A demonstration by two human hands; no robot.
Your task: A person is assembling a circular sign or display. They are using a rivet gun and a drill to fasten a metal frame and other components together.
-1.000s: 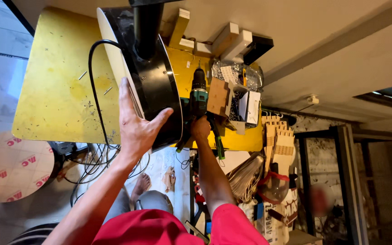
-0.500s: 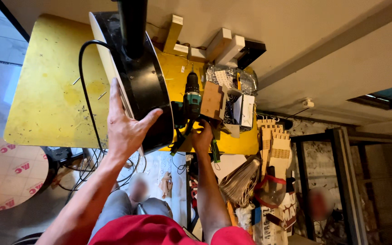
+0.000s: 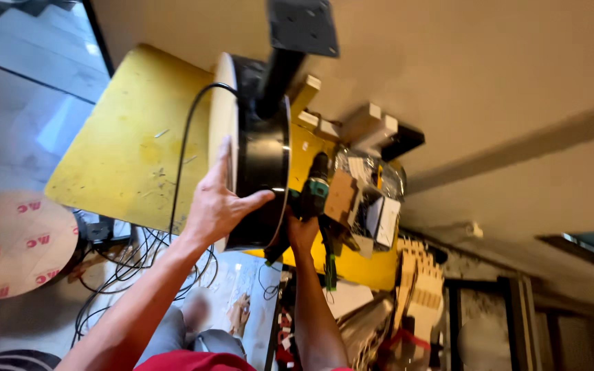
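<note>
Left hand (image 3: pixel 218 206) clamps the rim of the black round housing (image 3: pixel 262 178) standing on edge on the yellow table (image 3: pixel 125 151); right hand (image 3: pixel 302 230) grips the drill (image 3: pixel 314 192) beside it. Risk: drill torque twists the housing loose, black cable (image 3: pixel 183 158) snags

The round black housing (image 3: pixel 262 185) under my left hand (image 3: pixel 218 206) looks like glossy moulded plastic, with a matt cream face (image 3: pixel 221 110). My right hand (image 3: pixel 302 230) grips a drill (image 3: pixel 314 192) of matt green-and-black plastic. The yellow tabletop (image 3: pixel 132 144) is smooth but scuffed (paint-flecked, perhaps). The blocks (image 3: pixel 372 124) look like bare wood.
</note>
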